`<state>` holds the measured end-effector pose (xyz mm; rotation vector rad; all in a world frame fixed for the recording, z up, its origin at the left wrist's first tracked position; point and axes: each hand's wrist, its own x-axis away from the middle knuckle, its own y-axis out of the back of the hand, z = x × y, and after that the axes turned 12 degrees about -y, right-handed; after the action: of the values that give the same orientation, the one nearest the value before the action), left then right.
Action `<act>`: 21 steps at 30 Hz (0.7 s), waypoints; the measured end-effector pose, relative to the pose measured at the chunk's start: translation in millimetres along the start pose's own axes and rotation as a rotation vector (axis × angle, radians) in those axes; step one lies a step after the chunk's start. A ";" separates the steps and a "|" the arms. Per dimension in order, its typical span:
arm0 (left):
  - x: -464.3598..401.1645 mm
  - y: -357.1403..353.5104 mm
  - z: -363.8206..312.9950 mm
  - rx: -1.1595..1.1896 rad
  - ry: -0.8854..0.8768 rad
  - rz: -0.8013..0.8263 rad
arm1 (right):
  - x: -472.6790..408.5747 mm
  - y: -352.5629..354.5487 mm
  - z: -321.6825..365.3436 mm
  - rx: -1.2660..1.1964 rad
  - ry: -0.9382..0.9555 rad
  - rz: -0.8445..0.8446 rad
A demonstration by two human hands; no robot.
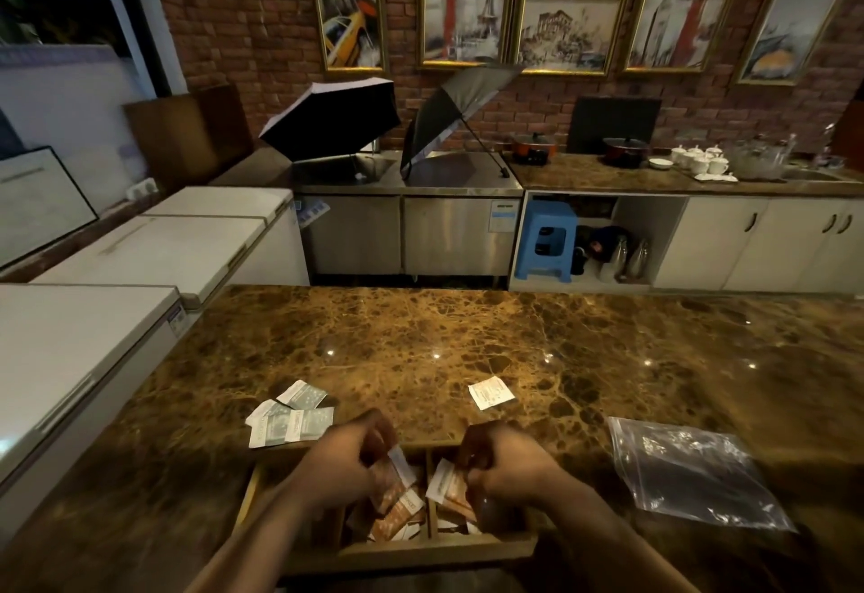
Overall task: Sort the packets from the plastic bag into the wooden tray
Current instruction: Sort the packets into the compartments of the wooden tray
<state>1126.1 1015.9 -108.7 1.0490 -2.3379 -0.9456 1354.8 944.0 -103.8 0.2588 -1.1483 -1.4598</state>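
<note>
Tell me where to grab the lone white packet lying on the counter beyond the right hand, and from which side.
Pinch the lone white packet by its near edge, coming from above and from the person's side. It lies flat on the marble counter, apart from everything else, so a thumb probably has to slide under a raised corner. The right hand is nearest but already holds a packet.

A wooden tray [486,549] sits on the counter [467,335] at its near edge, with packets [397,510] lying in its compartments. Both hands, the left hand [355,457] and the right hand [502,464], are over it. Behind and left lies a cluster of packets [290,415]; behind and right, a single packet [491,392]. The plastic bag [692,471] lies to the right.
</note>
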 end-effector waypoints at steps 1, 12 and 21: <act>2.9 -2.4 0.8 -0.053 -0.005 0.023 | 2.1 -1.4 0.9 0.048 0.012 -0.021; 13.5 -7.1 -3.6 -0.454 -0.200 0.051 | 12.6 6.4 0.8 0.345 0.144 -0.111; 3.8 -13.3 -0.2 -0.423 -0.151 0.064 | 5.1 6.7 -12.9 0.424 0.165 -0.084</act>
<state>1130.4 1006.4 -117.8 0.7494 -2.1305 -1.4555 1367.1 934.6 -102.8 0.7163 -1.3143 -1.2287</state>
